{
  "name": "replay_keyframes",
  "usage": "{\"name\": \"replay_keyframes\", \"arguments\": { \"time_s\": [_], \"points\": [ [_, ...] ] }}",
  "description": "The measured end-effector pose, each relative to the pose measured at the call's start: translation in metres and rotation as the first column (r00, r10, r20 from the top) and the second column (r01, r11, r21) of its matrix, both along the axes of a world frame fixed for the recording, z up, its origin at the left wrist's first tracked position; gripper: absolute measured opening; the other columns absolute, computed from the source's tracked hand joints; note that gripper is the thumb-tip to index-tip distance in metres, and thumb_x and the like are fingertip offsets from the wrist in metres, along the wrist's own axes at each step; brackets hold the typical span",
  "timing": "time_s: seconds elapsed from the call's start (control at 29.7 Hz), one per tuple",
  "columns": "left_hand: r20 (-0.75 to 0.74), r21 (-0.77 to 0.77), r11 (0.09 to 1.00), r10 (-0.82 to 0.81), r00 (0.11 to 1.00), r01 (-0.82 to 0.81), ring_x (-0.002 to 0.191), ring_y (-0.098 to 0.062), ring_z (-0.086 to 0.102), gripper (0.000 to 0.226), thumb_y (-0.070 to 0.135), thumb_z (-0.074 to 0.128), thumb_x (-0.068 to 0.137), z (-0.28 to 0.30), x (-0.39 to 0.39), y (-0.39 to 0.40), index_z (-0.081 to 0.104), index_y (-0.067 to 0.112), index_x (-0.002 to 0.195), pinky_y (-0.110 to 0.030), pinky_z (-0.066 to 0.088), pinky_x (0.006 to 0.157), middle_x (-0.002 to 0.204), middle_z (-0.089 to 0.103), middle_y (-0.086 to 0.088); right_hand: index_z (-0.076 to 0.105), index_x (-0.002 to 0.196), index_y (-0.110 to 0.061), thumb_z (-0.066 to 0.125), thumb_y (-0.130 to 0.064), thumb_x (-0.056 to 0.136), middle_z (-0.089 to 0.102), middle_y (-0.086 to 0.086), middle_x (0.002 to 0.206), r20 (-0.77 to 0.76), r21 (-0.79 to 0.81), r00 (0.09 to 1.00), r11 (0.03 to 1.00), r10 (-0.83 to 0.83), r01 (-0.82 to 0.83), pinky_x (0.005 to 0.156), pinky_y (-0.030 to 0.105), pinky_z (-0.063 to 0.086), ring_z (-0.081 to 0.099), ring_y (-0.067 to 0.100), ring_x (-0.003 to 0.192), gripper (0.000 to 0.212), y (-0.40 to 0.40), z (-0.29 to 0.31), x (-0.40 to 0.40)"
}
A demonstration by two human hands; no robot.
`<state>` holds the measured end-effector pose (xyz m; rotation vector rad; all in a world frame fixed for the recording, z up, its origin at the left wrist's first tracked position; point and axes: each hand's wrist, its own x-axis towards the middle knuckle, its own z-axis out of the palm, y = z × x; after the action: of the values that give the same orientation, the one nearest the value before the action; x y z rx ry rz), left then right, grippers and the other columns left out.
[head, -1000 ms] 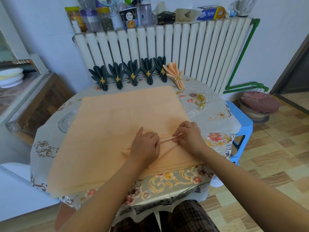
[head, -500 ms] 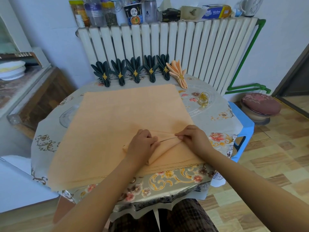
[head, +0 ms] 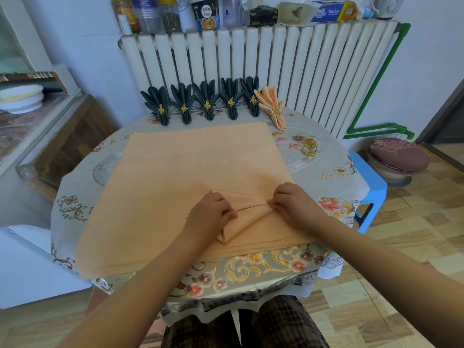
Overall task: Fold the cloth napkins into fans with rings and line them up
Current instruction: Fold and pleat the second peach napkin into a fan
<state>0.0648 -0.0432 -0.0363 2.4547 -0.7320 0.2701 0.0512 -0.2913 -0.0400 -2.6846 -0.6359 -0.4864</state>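
A peach cloth napkin [head: 190, 172] lies spread over the round table [head: 334, 187]. Its near corner is gathered into pleats [head: 247, 217] between my hands. My left hand [head: 211, 214] pinches the pleats' left end, and my right hand [head: 293, 204] pinches the right end. Several dark green fan napkins [head: 207, 101] with gold rings stand in a row at the table's far edge. One peach fan napkin [head: 272, 106] leans at the right end of that row. Loose gold rings [head: 310, 145] lie on the table to the right of the spread napkin.
A white radiator [head: 276, 66] stands behind the table, with jars, bottles and boxes [head: 163, 13] on top. A blue stool [head: 369, 187] and a cushioned round stool [head: 396, 156] are to the right. A wooden cabinet [head: 62, 136] with a white dish [head: 21, 97] is on the left.
Both hands have kept pinching the pleats and shifted slightly toward the near edge; the folded stack under them has grown a little. The camera has tilted.
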Motion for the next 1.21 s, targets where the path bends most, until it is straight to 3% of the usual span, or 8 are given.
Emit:
{"name": "replay_keyframes", "arguments": {
  "time_s": [0.17,0.3,0.54,0.67,0.74,0.94,1.08,1.21],
  "points": [
    [-0.003,0.078,0.997,-0.009,1.0,0.009,0.099,-0.018,0.05,0.022,0.029,0.068,0.086,0.009,0.002,-0.002,0.076,0.01,0.093,-0.023,0.036,0.076,0.09,0.06,-0.003,0.074,0.083,-0.018,0.068,-0.008,0.082,0.066,-0.004,0.087,-0.323,0.315,0.937,0.919,-0.132,0.239,0.078,0.02,0.044,0.056,0.008,0.082,0.012,-0.002,0.007,-0.002],
    [-0.07,0.048,0.999,0.023,0.997,-0.02,0.1,-0.015,0.049,0.025,0.031,0.067,0.087,0.007,0.0,0.002,0.075,0.012,0.1,-0.022,0.037,0.077,0.093,0.059,-0.001,0.071,0.07,-0.035,0.074,-0.018,0.078,0.068,-0.014,0.082,-0.571,0.355,0.807,0.843,-0.148,0.405,0.084,0.028,0.044,0.056,0.006,0.081,0.018,-0.007,0.014,0.007],
    [-0.087,0.002,0.999,0.042,0.995,-0.042,0.09,-0.018,0.051,0.02,0.025,0.075,0.079,0.007,0.002,0.001,0.073,0.005,0.078,-0.019,0.032,0.071,0.083,0.06,-0.005,0.069,0.073,-0.028,0.073,-0.015,0.079,0.063,-0.004,0.082,-0.604,0.27,0.774,0.865,-0.191,0.423,0.069,0.018,0.04,0.05,0.004,0.073,0.015,-0.001,0.024,0.011],
    [-0.124,0.069,0.998,-0.001,0.992,0.01,0.088,-0.018,0.051,0.019,0.027,0.075,0.08,0.016,0.008,0.001,0.074,0.007,0.079,-0.023,0.032,0.071,0.077,0.055,0.002,0.069,0.08,-0.023,0.066,-0.012,0.083,0.057,-0.008,0.081,-0.47,0.09,0.865,0.965,-0.175,0.245,0.075,0.016,0.037,0.047,0.01,0.084,0.011,0.009,0.031,0.011],
    [-0.154,0.151,0.988,-0.015,0.988,0.038,0.088,-0.017,0.053,0.021,0.032,0.073,0.081,0.024,0.013,0.0,0.073,0.011,0.081,-0.023,0.031,0.07,0.078,0.056,0.005,0.068,0.083,-0.019,0.065,-0.009,0.084,0.057,-0.01,0.084,-0.483,0.171,0.874,0.974,-0.048,0.148,0.07,0.008,0.036,0.049,0.008,0.082,0.01,0.018,0.035,0.011],
    [-0.222,0.341,0.94,0.053,0.974,0.027,0.09,-0.015,0.057,0.024,0.042,0.074,0.078,0.038,0.026,-0.007,0.069,0.021,0.086,-0.027,0.039,0.071,0.091,0.067,0.004,0.07,0.074,-0.02,0.078,-0.018,0.075,0.063,-0.007,0.078,-0.582,0.296,0.813,0.932,0.002,0.21,0.067,0.016,0.041,0.054,0.004,0.073,0.008,0.027,0.034,0.018],
    [-0.283,0.491,0.87,0.109,0.953,0.047,0.092,-0.017,0.055,0.028,0.042,0.076,0.075,0.052,0.035,-0.019,0.059,0.022,0.084,-0.028,0.039,0.067,0.095,0.064,0.002,0.062,0.068,-0.022,0.076,-0.017,0.076,0.057,-0.011,0.071,-0.627,0.028,0.777,0.995,-0.056,0.094,0.061,0.016,0.037,0.05,0.006,0.069,0.017,0.038,0.049,0.031],
    [-0.226,0.708,0.701,0.103,0.969,0.09,0.105,-0.017,0.052,0.029,0.053,0.072,0.075,0.064,0.044,-0.036,0.063,0.027,0.085,-0.029,0.039,0.078,0.103,0.06,0.002,0.062,0.088,-0.015,0.073,-0.023,0.08,0.051,-0.005,0.083,-0.619,-0.266,0.765,0.964,-0.176,0.007,0.065,0.023,0.037,0.047,0.014,0.08,0.016,0.052,0.058,0.043]
  ]
}}
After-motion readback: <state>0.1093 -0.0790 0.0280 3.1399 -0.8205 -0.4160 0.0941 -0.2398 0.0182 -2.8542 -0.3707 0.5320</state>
